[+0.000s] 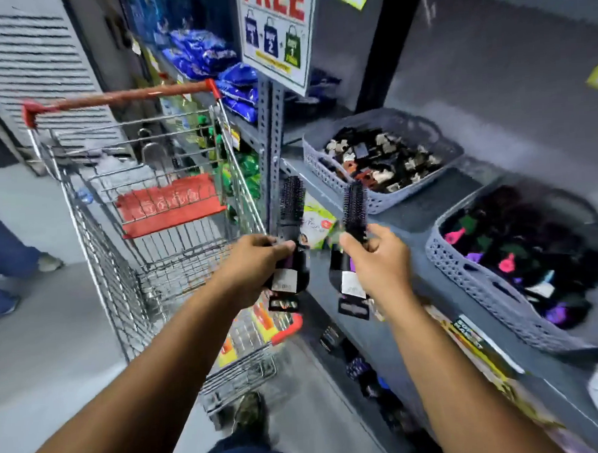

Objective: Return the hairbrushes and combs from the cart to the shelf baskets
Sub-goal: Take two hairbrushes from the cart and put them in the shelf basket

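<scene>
Fingers of the left hand (254, 262) are wrapped tight around the handle of a round black hairbrush (290, 213), bristle head pointing up, white price label (285, 282) showing just below the knuckles. The right hand (378, 260) does the same with a second round brush (355, 212), thumb and fingers clenched on its handle, its own white label (353, 285) and a dark hang tag (353, 309) dangling under the palm. Both brushes stand nearly upright, side by side but apart, held in the air between the cart and the shelf. To the left, the wire shopping cart (96, 242) with its red handle bar (124, 96) and red child-seat flap (168, 206); some colourful packs lie low in its basket near the left wrist, too blurred to name. To the right, the grey metal shelf (427, 207) carries two grey woven-look baskets: the far basket (326, 170) is full of hair claws in black, white and brown, and the near basket (482, 287) holds dark items with pink, green and purple bits. Above the upright hangs a sign (275, 32) with red lettering and bag pictures. Blue packets (211, 59) fill the shelves behind the cart. The picture is smeared throughout.
</scene>
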`<control>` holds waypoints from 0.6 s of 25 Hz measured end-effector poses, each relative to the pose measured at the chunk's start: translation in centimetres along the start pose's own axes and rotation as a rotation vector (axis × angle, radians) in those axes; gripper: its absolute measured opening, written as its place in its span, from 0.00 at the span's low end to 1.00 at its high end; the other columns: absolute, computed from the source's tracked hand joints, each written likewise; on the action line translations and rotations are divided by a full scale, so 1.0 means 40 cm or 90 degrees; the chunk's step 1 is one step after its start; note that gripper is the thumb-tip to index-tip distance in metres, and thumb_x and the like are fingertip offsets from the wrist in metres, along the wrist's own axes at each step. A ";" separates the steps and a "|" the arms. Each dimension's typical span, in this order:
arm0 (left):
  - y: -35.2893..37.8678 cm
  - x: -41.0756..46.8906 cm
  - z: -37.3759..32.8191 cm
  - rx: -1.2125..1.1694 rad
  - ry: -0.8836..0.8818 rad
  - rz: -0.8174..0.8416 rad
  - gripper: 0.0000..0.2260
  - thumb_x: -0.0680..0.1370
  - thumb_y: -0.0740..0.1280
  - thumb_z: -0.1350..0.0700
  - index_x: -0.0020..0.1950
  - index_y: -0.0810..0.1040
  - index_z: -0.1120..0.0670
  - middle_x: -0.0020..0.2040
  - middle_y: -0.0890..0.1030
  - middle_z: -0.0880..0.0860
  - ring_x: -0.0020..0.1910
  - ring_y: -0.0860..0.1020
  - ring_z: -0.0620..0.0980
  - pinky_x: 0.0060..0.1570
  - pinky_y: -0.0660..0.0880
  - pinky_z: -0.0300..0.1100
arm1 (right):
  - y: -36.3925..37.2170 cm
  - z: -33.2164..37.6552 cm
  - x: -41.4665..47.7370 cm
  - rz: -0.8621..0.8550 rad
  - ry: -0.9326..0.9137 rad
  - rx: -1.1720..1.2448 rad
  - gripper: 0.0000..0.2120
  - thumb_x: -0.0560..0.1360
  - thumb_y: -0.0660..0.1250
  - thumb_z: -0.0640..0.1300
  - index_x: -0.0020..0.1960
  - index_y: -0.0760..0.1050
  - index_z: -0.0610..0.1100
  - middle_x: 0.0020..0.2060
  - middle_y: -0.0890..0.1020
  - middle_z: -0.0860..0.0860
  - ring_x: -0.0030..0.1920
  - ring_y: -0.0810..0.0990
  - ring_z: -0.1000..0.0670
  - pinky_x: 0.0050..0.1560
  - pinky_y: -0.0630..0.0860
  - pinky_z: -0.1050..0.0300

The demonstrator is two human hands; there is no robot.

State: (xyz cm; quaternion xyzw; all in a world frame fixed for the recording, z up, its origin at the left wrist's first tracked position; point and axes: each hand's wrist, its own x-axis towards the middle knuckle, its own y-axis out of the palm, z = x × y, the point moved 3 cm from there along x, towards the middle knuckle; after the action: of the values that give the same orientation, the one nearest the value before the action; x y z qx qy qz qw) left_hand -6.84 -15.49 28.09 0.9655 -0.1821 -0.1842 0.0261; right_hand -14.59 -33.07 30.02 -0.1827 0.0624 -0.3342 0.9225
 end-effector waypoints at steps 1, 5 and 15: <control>0.053 0.003 -0.019 -0.001 0.006 0.038 0.04 0.76 0.68 0.63 0.45 0.76 0.64 0.36 0.76 0.60 0.29 0.77 0.53 0.33 0.77 0.44 | -0.051 0.001 -0.001 -0.026 0.002 0.004 0.06 0.70 0.72 0.50 0.40 0.76 0.51 0.30 0.81 0.55 0.27 0.74 0.60 0.36 0.71 0.55; 0.255 0.033 -0.082 0.017 0.014 0.150 0.10 0.73 0.72 0.62 0.32 0.75 0.59 0.30 0.77 0.56 0.26 0.76 0.51 0.34 0.75 0.43 | -0.235 0.007 -0.004 -0.126 0.012 -0.017 0.04 0.70 0.71 0.52 0.42 0.77 0.54 0.32 0.81 0.59 0.31 0.76 0.65 0.36 0.70 0.62; 0.732 0.146 -0.161 0.166 0.036 0.353 0.16 0.58 0.80 0.50 0.34 0.77 0.57 0.37 0.73 0.59 0.36 0.71 0.55 0.37 0.66 0.48 | -0.598 -0.041 0.070 -0.407 0.091 -0.144 0.27 0.72 0.70 0.54 0.66 0.72 0.42 0.52 0.84 0.44 0.54 0.81 0.45 0.55 0.73 0.54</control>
State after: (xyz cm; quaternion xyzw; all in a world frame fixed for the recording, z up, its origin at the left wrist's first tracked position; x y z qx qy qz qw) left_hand -9.46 -45.00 35.49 0.8791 -0.4598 -0.1179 -0.0435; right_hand -27.05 -52.32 37.58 -0.2703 0.1034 -0.6092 0.7383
